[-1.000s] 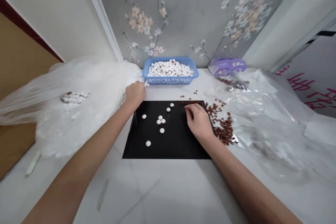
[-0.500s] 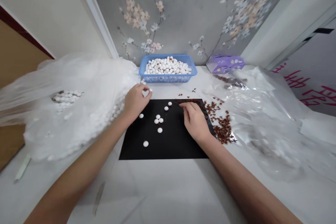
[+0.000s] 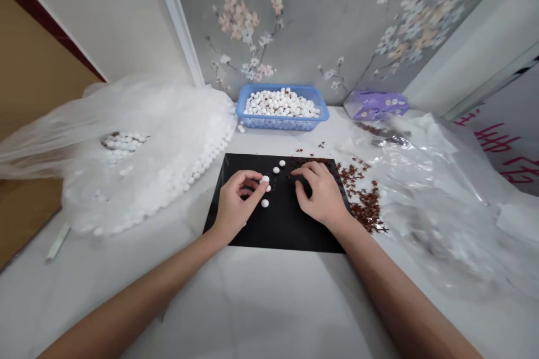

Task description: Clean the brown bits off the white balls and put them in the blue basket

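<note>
My left hand (image 3: 239,205) is over the left half of a black mat (image 3: 290,230), its thumb and forefinger closed on a small white ball (image 3: 265,179). Another white ball (image 3: 268,189) shows just under the fingertips, and one more (image 3: 265,203) lies nearer to me. Two loose balls (image 3: 276,170) sit farther back on the mat. At the mat's right side is my right hand (image 3: 320,193), thumb and fingers parted with nothing visible between them. Its fingertips are close to small dark brown star-shaped pieces (image 3: 366,206) heaped over the mat's right edge.
Behind the mat stands a blue basket (image 3: 283,122) of white balls with some brown bits. A big translucent bag of white balls (image 3: 147,179) fills the left. Crumpled clear plastic (image 3: 433,224) covers the right, with a purple packet (image 3: 379,105) by the wall.
My left hand has come from beyond the mat's far left edge to the ball cluster, carrying a white ball. My right thumb and fingers have spread apart. The view has shifted slightly.
</note>
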The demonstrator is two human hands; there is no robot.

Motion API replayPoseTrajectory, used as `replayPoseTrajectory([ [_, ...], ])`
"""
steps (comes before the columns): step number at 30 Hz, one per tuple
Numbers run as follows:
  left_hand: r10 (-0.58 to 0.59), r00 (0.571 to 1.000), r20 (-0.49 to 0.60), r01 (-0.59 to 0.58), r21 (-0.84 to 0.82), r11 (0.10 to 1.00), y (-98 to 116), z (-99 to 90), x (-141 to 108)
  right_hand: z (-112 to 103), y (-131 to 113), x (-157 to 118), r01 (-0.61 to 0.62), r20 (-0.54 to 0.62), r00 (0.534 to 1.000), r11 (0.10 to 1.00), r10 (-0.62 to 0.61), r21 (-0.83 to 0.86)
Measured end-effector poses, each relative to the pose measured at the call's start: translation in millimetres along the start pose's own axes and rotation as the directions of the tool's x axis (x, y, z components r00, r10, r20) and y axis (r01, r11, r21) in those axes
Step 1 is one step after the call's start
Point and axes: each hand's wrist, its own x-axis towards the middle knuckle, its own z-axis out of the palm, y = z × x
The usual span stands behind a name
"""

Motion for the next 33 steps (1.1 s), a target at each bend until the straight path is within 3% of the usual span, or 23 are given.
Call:
replayPoseTrajectory([
  [3, -0.044, 0.999, 0.012, 0.045, -0.103, 0.994, 0, -1.5, 2, 1, -3, -1, 0.053, 0.070, 0.996, 0.996, -0.049, -0.065],
  [9, -0.113, 0.984, 0.137, 0.135, -0.164, 0.977, -1, -2.7, 4, 5, 2, 0, 0.012, 0.111, 0.994, 0.998, -0.005, -0.058],
  [13, -0.111, 0.972, 0.206, 0.152, -0.193, 0.969, -1, -2.6, 4, 1, -7, 0, -0.033, 0.014, 0.999, 0.987, 0.031, 0.156],
  [16, -0.093, 0.962, 0.255, 0.150, -0.212, 0.966, 0, -3.4, 4, 0, -21, -3, -0.102, -0.086, 0.985, 0.911, 0.148, 0.399],
  [19, -0.084, 0.955, 0.285, 0.143, -0.196, 0.970, 1, -4.5, 4, 2, -33, -7, -0.093, -0.111, 0.978, 0.845, 0.176, 0.526],
  [33, -0.111, 0.946, 0.305, 0.186, -0.229, 0.956, 1, -5.1, 6, 8, -44, -15, -0.073, -0.129, 0.969, 0.739, 0.213, 0.670],
])
